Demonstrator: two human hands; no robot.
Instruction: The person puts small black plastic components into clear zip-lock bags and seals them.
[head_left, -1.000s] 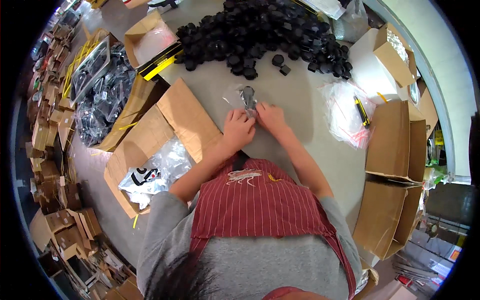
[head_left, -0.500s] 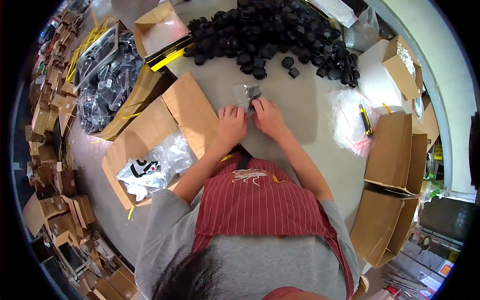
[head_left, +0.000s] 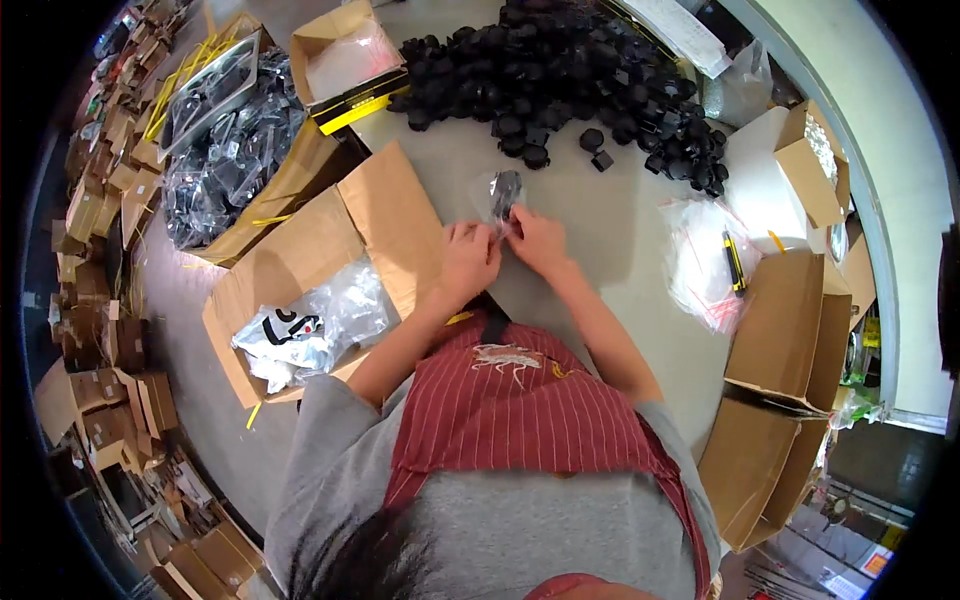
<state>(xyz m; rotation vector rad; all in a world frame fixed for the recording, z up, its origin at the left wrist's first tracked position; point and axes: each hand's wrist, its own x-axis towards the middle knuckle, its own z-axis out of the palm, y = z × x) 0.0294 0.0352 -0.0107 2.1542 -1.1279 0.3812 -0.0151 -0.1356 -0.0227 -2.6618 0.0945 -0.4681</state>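
A small clear plastic bag point(head_left: 484, 198) with a black part point(head_left: 506, 188) in it lies just beyond my fingertips. My left hand point(head_left: 468, 260) is closed at the near end of the bag, its fingers curled. Close beside it, my right hand point(head_left: 538, 243) pinches the same near edge at the right. The fingertips hide most of that edge. Farther off, a large heap of black parts point(head_left: 560, 80) spreads over the grey table point(head_left: 600, 240), with a couple of loose ones in front of it.
To the right lie a pile of clear bags point(head_left: 695, 255) with a yellow-black cutter point(head_left: 734, 262) on it, and open cardboard boxes point(head_left: 775, 315). At left stand an open carton point(head_left: 405, 235) holding plastic wrapping and a box of bagged black parts point(head_left: 235, 165). A smaller box point(head_left: 345, 60) sits behind.
The black part now sits deeper inside the bag, away from my right fingers. My right hand has drawn slightly nearer, to the bag's near edge. The whole view has shifted a little.
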